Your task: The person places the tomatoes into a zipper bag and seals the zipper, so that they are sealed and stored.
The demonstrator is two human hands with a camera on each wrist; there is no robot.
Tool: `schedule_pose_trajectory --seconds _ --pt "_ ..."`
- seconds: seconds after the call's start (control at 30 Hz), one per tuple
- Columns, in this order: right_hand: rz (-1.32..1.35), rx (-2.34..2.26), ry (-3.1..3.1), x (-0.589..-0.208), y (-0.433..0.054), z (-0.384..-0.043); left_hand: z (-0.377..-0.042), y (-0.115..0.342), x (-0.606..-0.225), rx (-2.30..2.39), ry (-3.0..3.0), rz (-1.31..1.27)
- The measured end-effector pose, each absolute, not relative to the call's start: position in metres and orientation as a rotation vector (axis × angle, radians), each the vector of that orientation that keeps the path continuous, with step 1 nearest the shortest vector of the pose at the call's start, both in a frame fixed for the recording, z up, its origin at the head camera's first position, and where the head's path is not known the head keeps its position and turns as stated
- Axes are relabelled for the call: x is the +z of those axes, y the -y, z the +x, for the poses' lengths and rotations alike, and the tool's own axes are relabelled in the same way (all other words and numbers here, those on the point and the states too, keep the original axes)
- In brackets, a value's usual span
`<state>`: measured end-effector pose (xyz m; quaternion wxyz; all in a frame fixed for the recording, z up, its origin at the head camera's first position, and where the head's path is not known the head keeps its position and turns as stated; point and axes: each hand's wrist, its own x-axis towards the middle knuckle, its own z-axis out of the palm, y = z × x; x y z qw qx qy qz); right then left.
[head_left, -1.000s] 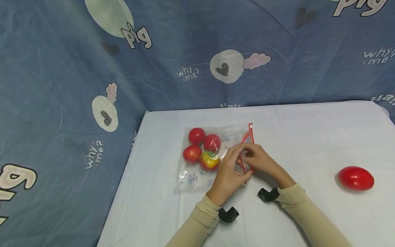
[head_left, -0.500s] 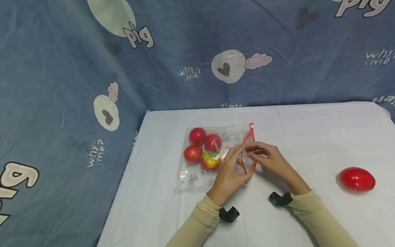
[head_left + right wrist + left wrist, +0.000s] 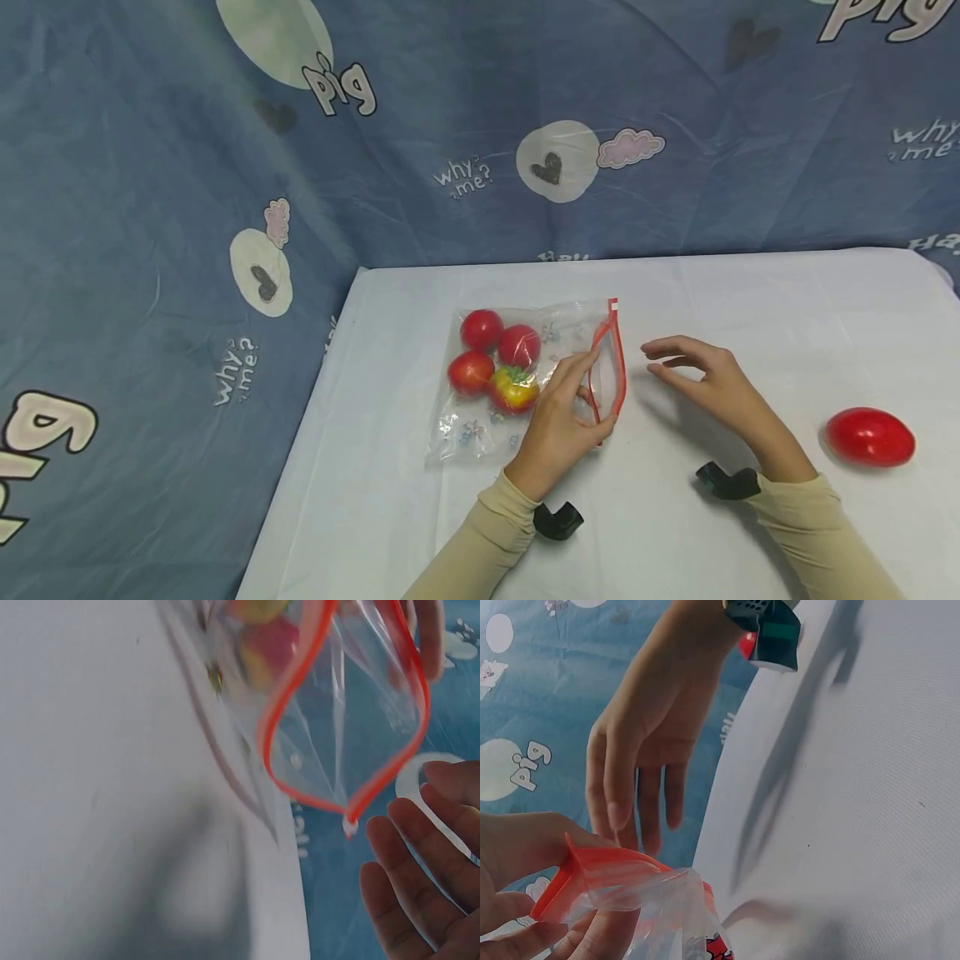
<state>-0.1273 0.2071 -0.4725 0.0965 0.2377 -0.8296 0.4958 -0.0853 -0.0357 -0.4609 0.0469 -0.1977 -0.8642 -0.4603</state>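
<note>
A clear zip bag (image 3: 456, 446) with a red-edged mouth lies on the white table. Inside are 3 red tomato-like fruits (image 3: 471, 372) and a red-and-yellow one (image 3: 513, 392) with a green leafy top. My left hand (image 3: 557, 412) holds the bag by its mouth, thumb on the near red edge. In the left wrist view, that hand's fingers and thumb spread around the red zip strip (image 3: 607, 859). The mouth gapes wide in the right wrist view. My right hand (image 3: 708, 379), fingers loosely bent and holding nothing, hovers just right of the red mouth.
A glossy red oval object (image 3: 870, 437) lies on the right part of the table (image 3: 750, 300). Dark wrist-camera mounts (image 3: 558, 522) jut from both sleeves. A blue printed cloth (image 3: 420, 100) hangs behind and to the left.
My right hand has let go of the bag's mouth and moved right, away from it. The mouth has spread wider. My left hand keeps its hold in the same place.
</note>
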Motion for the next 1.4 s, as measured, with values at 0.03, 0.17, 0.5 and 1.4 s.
schedule_pose_trajectory --seconds 0.03,0.17,0.5,1.4 --pt "0.683 1.459 2.461 -0.472 -0.211 -0.126 -0.085 0.036 -0.461 -1.406 2.639 -0.601" --pt "0.585 1.408 2.498 -0.469 -0.225 -0.121 -0.084 0.036 -0.460 -1.423 2.634 -0.602" --pt "0.419 1.330 2.589 -0.459 -0.258 -0.111 -0.084 0.035 -0.460 -1.459 2.640 -0.589" --pt "0.132 1.025 2.888 -0.453 -0.333 -0.085 -0.083 0.035 -0.459 -1.428 2.644 -0.578"
